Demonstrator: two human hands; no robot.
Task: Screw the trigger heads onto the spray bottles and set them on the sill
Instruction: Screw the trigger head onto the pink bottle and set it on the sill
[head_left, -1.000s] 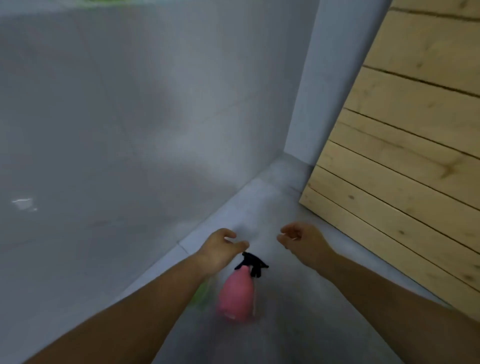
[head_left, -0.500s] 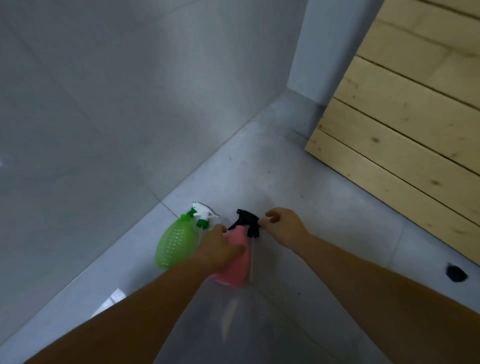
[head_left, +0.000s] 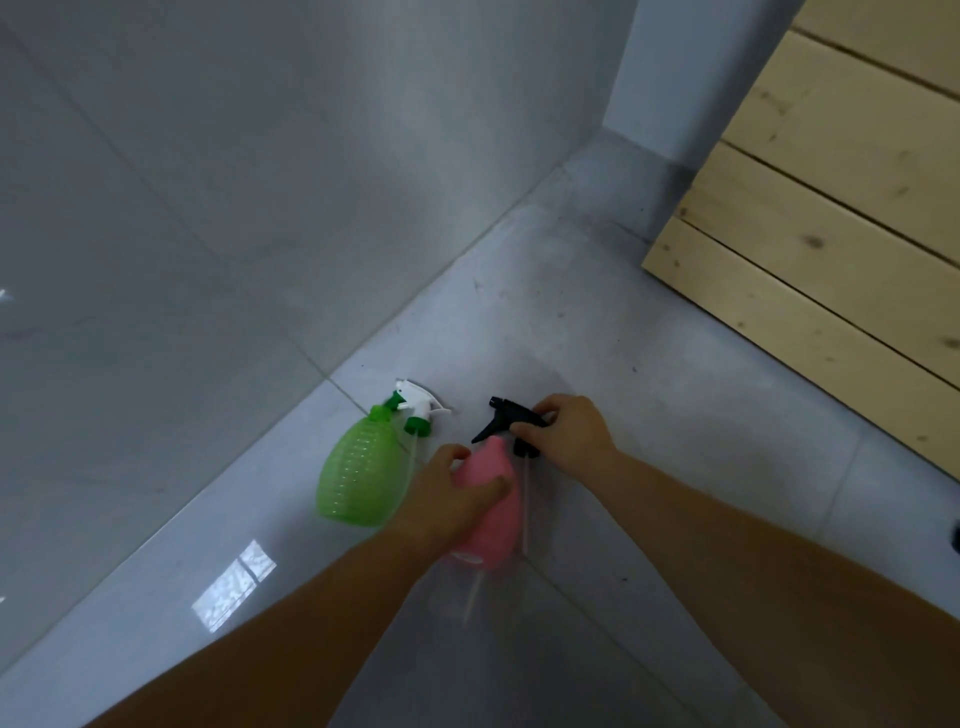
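Note:
A pink spray bottle (head_left: 493, 525) lies on the grey tiled floor, neck pointing away from me. My left hand (head_left: 447, 493) wraps around its upper body. My right hand (head_left: 566, 431) grips the black trigger head (head_left: 501, 418) at the bottle's neck; its pale dip tube (head_left: 525, 504) runs along the floor beside the bottle, outside it. To the left lies a green ribbed spray bottle (head_left: 361, 473), with a white and green trigger head (head_left: 418, 408) lying loose at its neck.
A grey tiled wall (head_left: 260, 208) rises on the left and meets the floor just behind the bottles. A pale wooden plank structure (head_left: 831, 234) stands at the right. A small dark object (head_left: 955, 540) sits at the right edge.
The view tipped down and the green bottle came into sight. Both hands dropped from hovering above the pink bottle onto it, left on the body and right on the black trigger head.

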